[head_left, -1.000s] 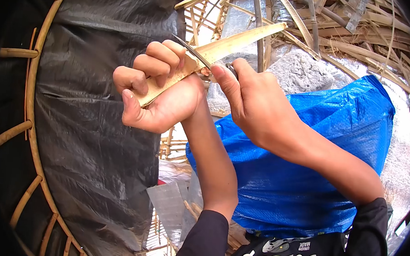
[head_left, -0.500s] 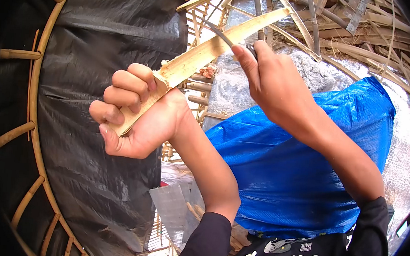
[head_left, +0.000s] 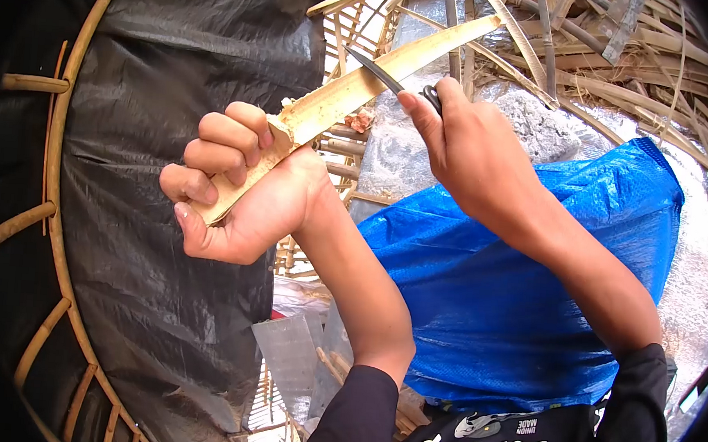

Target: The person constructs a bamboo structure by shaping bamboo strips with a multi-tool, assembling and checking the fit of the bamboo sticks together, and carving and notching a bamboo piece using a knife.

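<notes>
A pale bamboo strip (head_left: 337,103) runs slantwise up to the right, tapering to a point. My left hand (head_left: 246,181) is wrapped round its wide lower end. In my right hand (head_left: 478,147) is a knife (head_left: 377,71) with a dark, curved blade and a dark ring near the grip; the rest of its handle is hidden in my fingers. The blade crosses the upper face of the strip about midway along. Rough shavings cling to the strip just beyond my left fingers.
A blue tarp (head_left: 497,288) covers my lap. Black plastic sheeting (head_left: 164,232) hangs at the left beside a curved bamboo frame (head_left: 57,176). Many split bamboo strips (head_left: 652,73) lie heaped at the upper right, near a grey lump (head_left: 537,127). A slatted bamboo surface shows below.
The knife blade has shifted slightly back to the left along the strip, and its ring shows more. Both hands keep their grip; the view has moved a little.
</notes>
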{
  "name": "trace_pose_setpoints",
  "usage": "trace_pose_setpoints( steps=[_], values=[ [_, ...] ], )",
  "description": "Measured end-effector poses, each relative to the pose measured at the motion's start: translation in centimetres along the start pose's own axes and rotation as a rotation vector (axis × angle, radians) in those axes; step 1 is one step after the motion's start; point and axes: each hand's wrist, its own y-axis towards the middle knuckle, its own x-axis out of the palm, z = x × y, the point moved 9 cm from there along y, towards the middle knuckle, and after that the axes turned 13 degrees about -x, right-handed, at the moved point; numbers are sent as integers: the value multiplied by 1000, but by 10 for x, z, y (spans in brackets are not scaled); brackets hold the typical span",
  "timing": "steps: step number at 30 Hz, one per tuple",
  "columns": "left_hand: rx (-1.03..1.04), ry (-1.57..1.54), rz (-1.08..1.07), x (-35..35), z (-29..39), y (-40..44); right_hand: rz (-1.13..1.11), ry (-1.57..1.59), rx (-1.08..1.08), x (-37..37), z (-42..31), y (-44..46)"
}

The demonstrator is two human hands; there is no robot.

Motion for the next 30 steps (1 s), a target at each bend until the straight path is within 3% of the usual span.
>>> trace_pose_setpoints(
  steps=[8, 11, 18, 19, 25, 30],
  values=[
    [21, -92, 98, -23, 17, 3, -47, -6, -30, 3, -16, -1],
    [20, -62, 124, -23, 12, 3, 36, -139, -159, -8, -14, 6],
    [30, -45, 128, -27, 20, 2, -2, -92, -40, 3, -9, -1],
    [26, -86, 148, -30, 24, 3, 35, -147, -122, -1, -13, 3],
    [52, -15, 126, -10, 15, 1, -40, -87, -137, 8, -24, -7],
    [56, -81, 125, -25, 24, 2, 29, -159, -154, -6, -11, 6]
  ],
)
